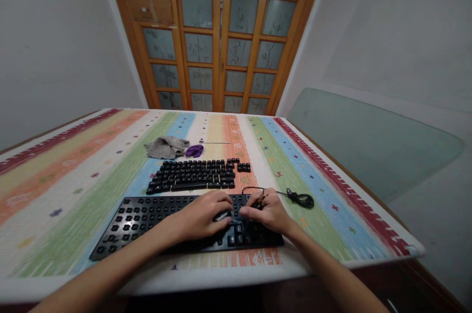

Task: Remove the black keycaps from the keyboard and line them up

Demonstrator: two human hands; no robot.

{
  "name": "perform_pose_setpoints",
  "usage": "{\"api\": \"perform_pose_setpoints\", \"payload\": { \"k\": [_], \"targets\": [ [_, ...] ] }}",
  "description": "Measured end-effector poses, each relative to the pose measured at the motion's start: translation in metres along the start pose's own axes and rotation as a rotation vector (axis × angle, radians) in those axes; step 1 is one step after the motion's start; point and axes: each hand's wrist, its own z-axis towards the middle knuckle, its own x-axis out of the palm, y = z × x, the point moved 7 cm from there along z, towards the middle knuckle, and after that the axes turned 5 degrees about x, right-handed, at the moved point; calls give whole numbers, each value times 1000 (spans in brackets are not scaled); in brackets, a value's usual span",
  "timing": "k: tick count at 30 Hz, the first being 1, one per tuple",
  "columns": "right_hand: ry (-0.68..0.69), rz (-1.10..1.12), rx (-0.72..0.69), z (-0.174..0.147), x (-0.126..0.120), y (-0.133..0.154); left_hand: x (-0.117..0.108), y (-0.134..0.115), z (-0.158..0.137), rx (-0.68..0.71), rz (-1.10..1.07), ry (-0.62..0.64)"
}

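Observation:
A black keyboard (147, 219) lies near the table's front edge. Most of its left part shows bare switch posts, while some keycaps (236, 239) sit on its right part. Over the middle of the board, my left hand (206, 214) has bent fingers with a small greyish thing (221, 216) at their tips, too unclear to name. My right hand (271, 210) is closed above the board's right end, its fingers curled round something dark with small yellowish bits. Both hands cover parts of the board. Behind it, loose black keycaps (195, 173) lie in keyboard-like rows.
A grey rag (166, 147) and a purple bundle (194, 151) lie beyond the keycaps, near a thin rod (216, 142). The keyboard's coiled cable (300, 199) rests to the right. A striped cloth (92, 175) covers the table; wooden glazed doors (221, 42) stand behind.

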Motion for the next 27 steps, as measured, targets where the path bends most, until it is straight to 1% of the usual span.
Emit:
{"api": "perform_pose_setpoints", "payload": {
  "k": [4,6,8,10,12,17,20,24,27],
  "targets": [
    [11,-29,5,-11,13,-1,8,-8,-25,-45,-53,-4],
    [2,-52,-3,-14,16,-1,14,-8,-32,-48,-55,-21],
    [3,-112,-40,-15,16,2,19,-7,-36,-47,-43,-40],
    [17,-165,-70,-16,17,6,23,-6,-37,-43,-36,-51],
    [25,-174,-59,-17,17,6,24,-7,-37,-37,-39,-54],
    [-55,-91,41,-21,13,-4,23,-7,-36,-25,-42,-61],
    [-89,-85,47,-22,7,-5,22,-7,-36,-26,-46,-67],
    [-59,-137,20,-21,2,-3,22,-6,-37,-38,-52,-75],
    [-34,-158,15,-21,4,-2,22,-6,-37,-41,-51,-65]
  ]
}}
